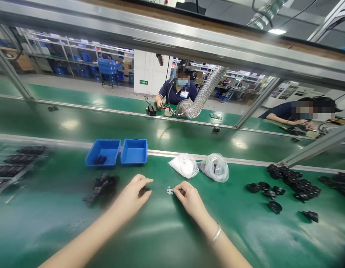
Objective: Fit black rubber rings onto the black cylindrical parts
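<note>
My right hand pinches a small white star-shaped part by its right side, just above the green table. To the left, my left hand is curled around a small black part, which shows between thumb and fingers and is partly hidden. A blurred pile of black parts lies left of my left hand. Beyond my right hand are a clear bag of white parts and an open clear bag with dark contents.
Two blue bins stand at the back left, the left one with black pieces. Black round parts cover the right side. Trays of black parts sit far left. Two people work beyond the metal frame.
</note>
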`<state>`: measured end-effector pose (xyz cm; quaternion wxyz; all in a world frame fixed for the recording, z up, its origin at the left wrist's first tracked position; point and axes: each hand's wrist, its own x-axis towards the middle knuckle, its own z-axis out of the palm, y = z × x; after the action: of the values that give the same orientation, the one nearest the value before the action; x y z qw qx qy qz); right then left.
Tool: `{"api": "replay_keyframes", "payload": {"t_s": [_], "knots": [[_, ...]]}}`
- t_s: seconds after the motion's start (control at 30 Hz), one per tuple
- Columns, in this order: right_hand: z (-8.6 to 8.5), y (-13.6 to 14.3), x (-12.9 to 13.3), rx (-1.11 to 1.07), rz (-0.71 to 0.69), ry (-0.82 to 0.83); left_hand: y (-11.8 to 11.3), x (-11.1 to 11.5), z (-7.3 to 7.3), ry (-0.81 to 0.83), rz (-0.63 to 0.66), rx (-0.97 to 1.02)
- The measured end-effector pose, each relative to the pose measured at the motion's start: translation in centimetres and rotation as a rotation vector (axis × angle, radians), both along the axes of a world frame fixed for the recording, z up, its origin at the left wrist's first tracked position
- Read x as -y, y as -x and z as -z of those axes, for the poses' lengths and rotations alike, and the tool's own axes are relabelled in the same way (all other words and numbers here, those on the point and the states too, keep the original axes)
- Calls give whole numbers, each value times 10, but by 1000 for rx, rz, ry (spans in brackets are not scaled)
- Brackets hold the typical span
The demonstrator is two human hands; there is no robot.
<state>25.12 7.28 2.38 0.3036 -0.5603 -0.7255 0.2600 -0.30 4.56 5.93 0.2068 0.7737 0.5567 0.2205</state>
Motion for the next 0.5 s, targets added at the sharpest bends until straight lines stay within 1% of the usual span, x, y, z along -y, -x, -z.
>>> {"api": "replay_keyframes", "payload": {"t_s": [0.07, 0.13, 0.17, 0.23, 0.3, 0.37, 0.43, 0.5], "knots": [[0, -1, -1, -35, 23, -2, -5, 11, -3, 220, 27, 378], [-3, 0, -2, -75, 42, 5, -10, 18, -4, 485, 20, 675], [-5, 1, -2, -95, 49, 14, -12, 21, -5, 587, 12, 771], [-12, 3, 0, -134, 57, 45, -14, 24, -6, 731, 13, 927], [-22, 7, 5, -230, 64, 128, -13, 27, -6, 808, 39, 1019], [-33, 12, 11, -389, 74, 249, -10, 27, -5, 824, 58, 997], [-43, 18, 18, -554, 80, 361, -7, 27, -2, 768, 68, 925], [-48, 25, 25, -683, 79, 461, -7, 27, 1, 722, 85, 918]]}}
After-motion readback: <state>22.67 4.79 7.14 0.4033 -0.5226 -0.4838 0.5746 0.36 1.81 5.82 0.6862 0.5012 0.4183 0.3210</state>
